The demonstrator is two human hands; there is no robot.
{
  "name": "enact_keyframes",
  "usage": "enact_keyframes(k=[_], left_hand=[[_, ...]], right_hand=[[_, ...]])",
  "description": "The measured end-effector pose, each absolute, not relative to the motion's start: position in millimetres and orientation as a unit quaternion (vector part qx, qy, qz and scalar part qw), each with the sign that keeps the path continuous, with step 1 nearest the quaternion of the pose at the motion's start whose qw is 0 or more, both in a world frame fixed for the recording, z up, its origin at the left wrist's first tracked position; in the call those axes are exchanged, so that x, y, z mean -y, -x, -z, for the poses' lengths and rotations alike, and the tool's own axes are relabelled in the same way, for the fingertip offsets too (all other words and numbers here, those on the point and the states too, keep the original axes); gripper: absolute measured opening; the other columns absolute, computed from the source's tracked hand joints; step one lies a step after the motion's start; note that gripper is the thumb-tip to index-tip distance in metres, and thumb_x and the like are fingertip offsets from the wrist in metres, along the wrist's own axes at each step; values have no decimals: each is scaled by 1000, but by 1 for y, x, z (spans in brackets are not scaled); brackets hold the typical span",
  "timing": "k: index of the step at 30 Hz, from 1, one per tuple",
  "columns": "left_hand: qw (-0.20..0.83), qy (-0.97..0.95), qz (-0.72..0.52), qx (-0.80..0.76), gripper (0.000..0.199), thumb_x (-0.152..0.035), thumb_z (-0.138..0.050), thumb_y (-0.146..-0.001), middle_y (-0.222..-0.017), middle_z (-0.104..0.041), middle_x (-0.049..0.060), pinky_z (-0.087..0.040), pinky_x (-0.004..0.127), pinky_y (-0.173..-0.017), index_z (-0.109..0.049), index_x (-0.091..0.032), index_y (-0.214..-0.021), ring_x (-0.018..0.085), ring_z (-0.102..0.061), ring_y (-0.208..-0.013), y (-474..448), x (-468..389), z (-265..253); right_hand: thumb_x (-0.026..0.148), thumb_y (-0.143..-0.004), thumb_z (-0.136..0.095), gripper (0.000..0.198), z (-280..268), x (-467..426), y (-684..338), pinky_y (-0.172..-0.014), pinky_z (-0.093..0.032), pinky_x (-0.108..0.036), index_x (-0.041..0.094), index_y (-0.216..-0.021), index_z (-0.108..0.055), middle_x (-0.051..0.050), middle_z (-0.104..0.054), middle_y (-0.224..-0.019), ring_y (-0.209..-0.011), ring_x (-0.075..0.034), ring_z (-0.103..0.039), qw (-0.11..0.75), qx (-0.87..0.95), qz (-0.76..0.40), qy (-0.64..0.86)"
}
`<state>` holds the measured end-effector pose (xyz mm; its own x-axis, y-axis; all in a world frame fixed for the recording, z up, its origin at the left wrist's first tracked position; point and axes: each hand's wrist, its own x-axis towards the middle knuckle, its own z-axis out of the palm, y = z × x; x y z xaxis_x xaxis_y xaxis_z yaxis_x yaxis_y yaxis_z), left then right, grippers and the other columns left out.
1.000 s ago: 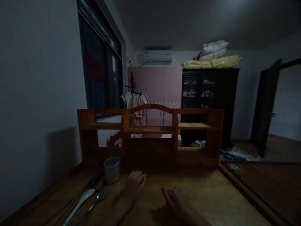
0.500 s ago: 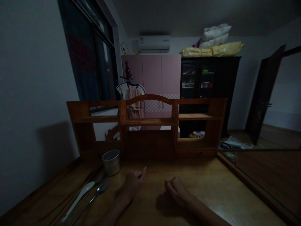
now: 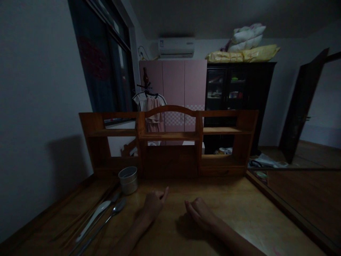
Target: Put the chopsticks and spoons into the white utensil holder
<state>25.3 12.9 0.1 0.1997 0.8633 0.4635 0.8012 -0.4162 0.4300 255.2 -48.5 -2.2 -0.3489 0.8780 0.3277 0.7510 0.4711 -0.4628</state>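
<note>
On the wooden desktop (image 3: 229, 220) lie both forearms. My left hand (image 3: 153, 204) is curled closed with one digit, perhaps the thumb, sticking out; nothing shows in it. A short gap away, my right hand (image 3: 200, 213) is closed in a loose fist, with no object visible in it. Left of my left hand stands a metal cup (image 3: 128, 180), upright. Nearer to me lie a metal spoon (image 3: 117, 206), a white spoon (image 3: 93, 220), another slim metal utensil partly hidden between them, and thin wooden chopsticks (image 3: 77, 220). Neither hand touches these.
A wooden shelf unit (image 3: 170, 136) spans the back of the desk. A wall (image 3: 39, 106) bounds the left side, and a raised wooden edge (image 3: 279, 206) runs along the right. Beyond are a pink wardrobe (image 3: 173, 81), a dark cabinet (image 3: 262, 92) and an open door (image 3: 301, 106).
The view has shifted slightly, so most things sit a little further right and higher. My hands keep about the same pose, a touch closer together.
</note>
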Motion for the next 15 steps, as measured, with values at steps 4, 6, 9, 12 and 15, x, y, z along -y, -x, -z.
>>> enact_keyframes(k=[4,6,9,12,15], left_hand=[[44,-752,-345,-560,63,-51,-33,-92,-44,-46,1,-17,28,-53,-49,-15,-44,10,-42,-43,-23,-16,1],[46,-743,-348,-570,63,-52,-33,-92,-44,-45,1,-16,28,-52,-49,-15,-44,10,-41,-43,-22,-17,1],[57,-740,-349,-572,63,-52,-31,-92,-45,-47,2,-16,28,-52,-49,-15,-45,11,-41,-44,-22,-17,0],[63,-734,-353,-577,63,-53,-30,-92,-45,-45,1,-16,29,-52,-46,-16,-44,11,-40,-44,-21,-19,0],[74,-723,-359,-585,62,-53,-31,-91,-45,-42,0,-16,28,-52,-43,-16,-43,10,-38,-44,-20,-22,-1]], right_hand=[[47,-100,-18,65,-4,48,-251,-53,-26,-27,17,-51,-49,2,-34,-48,-45,-10,-33,279,815,-122,493],[48,-99,-19,65,-5,48,-251,-52,-24,-27,17,-51,-50,2,-34,-47,-44,-10,-32,283,814,-121,493],[50,-99,-18,68,-2,48,-248,-50,-23,-27,17,-51,-53,1,-38,-46,-43,-10,-31,279,817,-113,492],[48,-99,-19,68,1,46,-245,-50,-25,-27,17,-52,-57,0,-45,-46,-42,-10,-36,271,823,-95,489],[43,-100,-26,62,-20,48,-250,-50,-27,-27,17,-56,-60,-1,-51,-47,-43,-11,-43,295,825,-45,479]])
